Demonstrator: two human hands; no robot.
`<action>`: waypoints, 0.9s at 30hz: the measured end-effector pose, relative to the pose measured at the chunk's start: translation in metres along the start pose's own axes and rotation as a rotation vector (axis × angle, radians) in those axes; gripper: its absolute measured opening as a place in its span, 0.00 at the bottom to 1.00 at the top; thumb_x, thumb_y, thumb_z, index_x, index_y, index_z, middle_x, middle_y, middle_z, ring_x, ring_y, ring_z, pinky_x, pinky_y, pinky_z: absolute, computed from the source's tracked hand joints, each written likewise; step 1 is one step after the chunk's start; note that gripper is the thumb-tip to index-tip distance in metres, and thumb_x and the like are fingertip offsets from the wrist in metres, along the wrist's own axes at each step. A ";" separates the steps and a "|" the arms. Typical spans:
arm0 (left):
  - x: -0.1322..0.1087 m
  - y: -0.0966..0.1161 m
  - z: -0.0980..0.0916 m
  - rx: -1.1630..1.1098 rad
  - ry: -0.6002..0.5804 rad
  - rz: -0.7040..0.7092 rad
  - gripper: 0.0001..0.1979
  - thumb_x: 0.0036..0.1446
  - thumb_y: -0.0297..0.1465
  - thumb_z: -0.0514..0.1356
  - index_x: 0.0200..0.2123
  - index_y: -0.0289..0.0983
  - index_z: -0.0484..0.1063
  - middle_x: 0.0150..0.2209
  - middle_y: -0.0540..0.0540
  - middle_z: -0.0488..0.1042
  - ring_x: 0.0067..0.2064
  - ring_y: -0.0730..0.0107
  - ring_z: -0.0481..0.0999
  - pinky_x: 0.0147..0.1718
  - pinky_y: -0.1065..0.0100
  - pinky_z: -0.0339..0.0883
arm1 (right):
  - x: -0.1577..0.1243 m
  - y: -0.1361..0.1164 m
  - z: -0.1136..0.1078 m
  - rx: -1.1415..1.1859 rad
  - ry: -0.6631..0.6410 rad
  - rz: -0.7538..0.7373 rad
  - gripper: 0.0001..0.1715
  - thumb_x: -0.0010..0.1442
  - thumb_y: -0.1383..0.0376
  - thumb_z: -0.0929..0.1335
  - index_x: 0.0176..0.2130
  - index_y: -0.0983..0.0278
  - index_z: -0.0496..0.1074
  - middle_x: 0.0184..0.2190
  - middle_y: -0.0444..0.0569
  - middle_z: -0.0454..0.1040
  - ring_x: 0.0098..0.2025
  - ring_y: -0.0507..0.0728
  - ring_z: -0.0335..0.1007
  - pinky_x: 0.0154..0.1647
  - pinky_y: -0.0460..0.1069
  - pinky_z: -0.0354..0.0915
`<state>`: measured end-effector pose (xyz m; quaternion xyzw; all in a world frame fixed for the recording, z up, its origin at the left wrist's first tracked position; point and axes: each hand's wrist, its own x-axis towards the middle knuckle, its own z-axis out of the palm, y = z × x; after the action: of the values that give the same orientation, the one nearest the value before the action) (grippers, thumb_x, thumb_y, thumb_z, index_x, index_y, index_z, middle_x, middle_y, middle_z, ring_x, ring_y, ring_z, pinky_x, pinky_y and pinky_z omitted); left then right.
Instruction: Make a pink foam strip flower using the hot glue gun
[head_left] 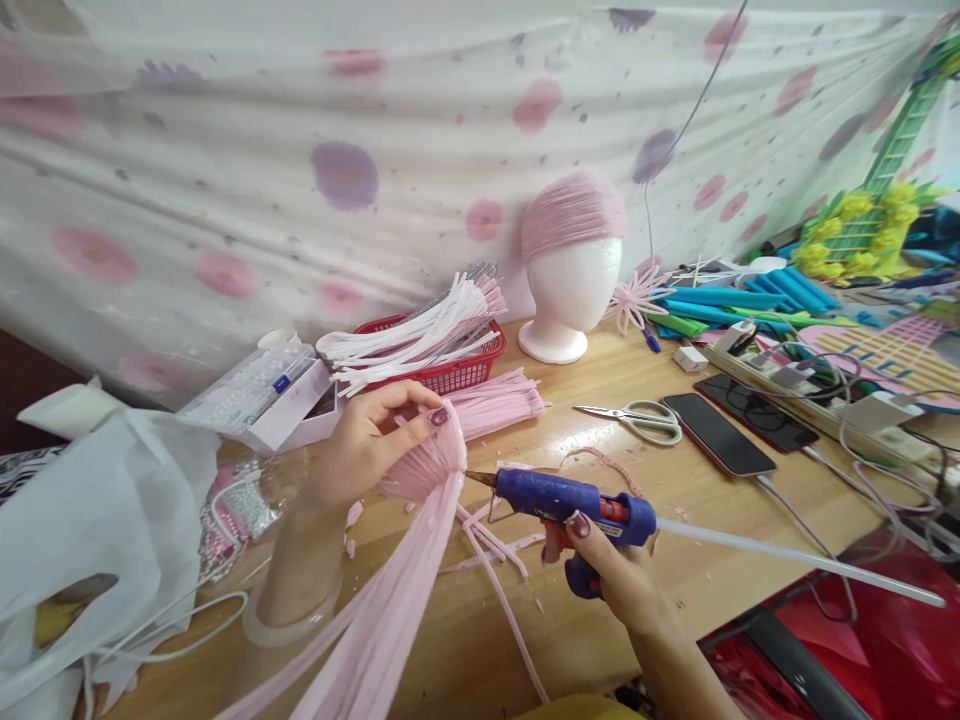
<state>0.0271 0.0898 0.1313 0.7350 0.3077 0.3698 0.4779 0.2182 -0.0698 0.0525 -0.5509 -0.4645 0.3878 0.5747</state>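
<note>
Thumb and fingers of my left hand (pixel 382 435) pinch the curved upper edge of a piece made of pink pipe cleaners (pixel 427 530). Its long strands hang down toward the bottom of the view. My right hand (pixel 607 570) grips a blue hot glue gun (pixel 577 500), with a finger at the red trigger. The gun's nozzle points left, its tip at or very near the edge of the pink piece. A long clear glue stick (pixel 802 563) sticks out of the gun's back. Below the nozzle, loose pink strips (pixel 491 535) lie on the table.
A white foam head (pixel 574 290) with a pink strand cap stands at the back. Left of it is a red basket (pixel 465 372) of white pipe cleaners. Scissors (pixel 637 420), phones (pixel 720 435) and a power strip (pixel 817 390) lie right. White plastic bags (pixel 97 540) fill the left.
</note>
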 end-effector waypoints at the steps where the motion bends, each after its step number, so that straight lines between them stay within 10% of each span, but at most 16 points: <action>1: 0.000 0.000 0.000 0.004 0.002 0.002 0.04 0.54 0.34 0.66 0.31 0.39 0.78 0.29 0.52 0.77 0.28 0.76 0.69 0.28 0.76 0.63 | -0.001 0.000 -0.001 -0.004 -0.017 0.013 0.34 0.60 0.40 0.65 0.22 0.65 0.75 0.20 0.50 0.73 0.21 0.52 0.63 0.18 0.45 0.58; 12: -0.001 0.004 0.002 -0.017 0.005 -0.014 0.06 0.53 0.34 0.66 0.30 0.38 0.77 0.28 0.52 0.76 0.28 0.75 0.70 0.28 0.74 0.63 | -0.006 0.000 0.002 0.095 -0.071 0.057 0.36 0.58 0.38 0.64 0.25 0.66 0.77 0.24 0.53 0.76 0.15 0.46 0.47 0.11 0.44 0.47; 27: 0.000 0.003 0.008 -0.092 0.034 -0.047 0.08 0.53 0.36 0.66 0.31 0.37 0.75 0.29 0.51 0.74 0.29 0.72 0.69 0.29 0.72 0.63 | -0.014 -0.015 0.003 0.018 -0.148 -0.084 0.33 0.62 0.39 0.61 0.29 0.62 0.77 0.26 0.54 0.76 0.29 0.62 0.72 0.32 0.54 0.70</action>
<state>0.0342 0.0853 0.1317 0.6984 0.3155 0.3848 0.5143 0.2108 -0.0834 0.0660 -0.4957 -0.5249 0.4073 0.5593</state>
